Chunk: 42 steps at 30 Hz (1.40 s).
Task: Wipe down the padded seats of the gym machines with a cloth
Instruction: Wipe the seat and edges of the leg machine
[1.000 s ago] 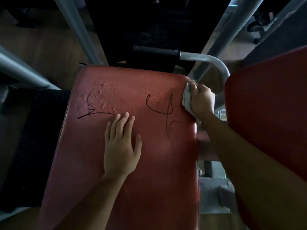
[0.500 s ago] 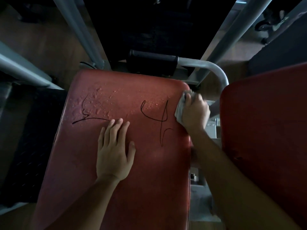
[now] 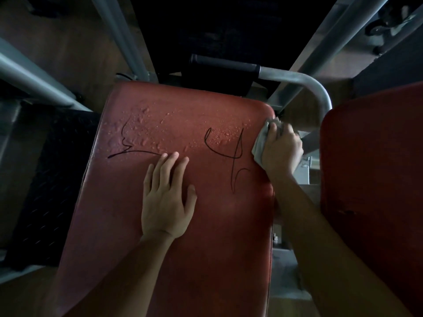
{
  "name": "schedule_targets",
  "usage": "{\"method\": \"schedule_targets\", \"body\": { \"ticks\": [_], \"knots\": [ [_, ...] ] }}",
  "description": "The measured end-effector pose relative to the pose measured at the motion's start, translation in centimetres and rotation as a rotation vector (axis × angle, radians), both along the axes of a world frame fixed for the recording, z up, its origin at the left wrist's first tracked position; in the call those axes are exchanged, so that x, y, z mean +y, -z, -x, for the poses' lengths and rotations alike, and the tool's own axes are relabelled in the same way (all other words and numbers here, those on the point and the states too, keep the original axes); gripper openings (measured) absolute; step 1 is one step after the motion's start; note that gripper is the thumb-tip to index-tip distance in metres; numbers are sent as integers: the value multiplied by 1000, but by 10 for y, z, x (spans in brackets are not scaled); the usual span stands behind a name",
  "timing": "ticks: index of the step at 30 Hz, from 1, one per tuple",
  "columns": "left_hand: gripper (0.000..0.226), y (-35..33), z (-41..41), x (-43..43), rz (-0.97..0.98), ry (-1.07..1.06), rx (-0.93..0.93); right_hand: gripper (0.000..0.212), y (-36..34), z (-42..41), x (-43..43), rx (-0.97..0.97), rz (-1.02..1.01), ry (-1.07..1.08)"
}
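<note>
A red padded seat (image 3: 128,220) fills the middle of the view, with water droplets and two black pen scribbles across its far half. My left hand (image 3: 166,197) lies flat on the pad, fingers straight, fingertips just below the left scribble. At the pad's far right edge my right hand (image 3: 282,149) grips a bunched grey cloth (image 3: 259,143) and presses it against the seat's side, right of the second scribble.
A second red pad (image 3: 375,179) stands close on the right. A grey metal bar with a black grip (image 3: 225,62) curves behind the seat. Grey frame tubes (image 3: 121,35) rise at the back. A black textured footplate (image 3: 45,179) lies to the left.
My right hand with the cloth slid a little along the pad's right edge and back toward the far corner. The left hand stayed flat on the pad; the view shifted slightly.
</note>
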<state>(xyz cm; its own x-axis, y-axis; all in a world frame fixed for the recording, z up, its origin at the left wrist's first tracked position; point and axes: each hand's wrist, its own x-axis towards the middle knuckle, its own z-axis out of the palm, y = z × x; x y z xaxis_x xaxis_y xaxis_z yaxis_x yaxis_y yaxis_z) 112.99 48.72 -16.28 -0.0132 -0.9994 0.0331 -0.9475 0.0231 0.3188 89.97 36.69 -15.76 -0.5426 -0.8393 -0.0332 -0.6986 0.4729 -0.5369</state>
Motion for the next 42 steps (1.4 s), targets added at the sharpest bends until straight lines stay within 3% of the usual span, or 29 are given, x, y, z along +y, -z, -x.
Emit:
{"method": "schedule_targets", "body": {
  "ticks": [6, 12, 16, 26, 32, 37, 42],
  "knots": [
    [57, 1, -1, 0, 30, -2, 12, 41, -3, 11, -30, -117, 10, -77],
    [57, 1, -2, 1, 32, 2, 26, 36, -8, 15, 4, -220, 33, -34],
    [56, 2, -2, 2, 31, 2, 30, 32, -14, 8, 36, -218, 172, -78],
    [54, 2, -5, 4, 105, 22, 78, 52, -7, -28, 133, 93, 240, -554],
    [51, -8, -25, 10, 16, 152, 390, 53, -7, -33, 163, 167, 248, -690],
    [51, -5, -80, 14, -9, 431, 202, 41, 13, -43, 157, 349, 373, -917],
    [49, -1, -80, 15, 37, 406, 154, 33, 20, -41, 89, 341, 433, -1030]
  ]
}}
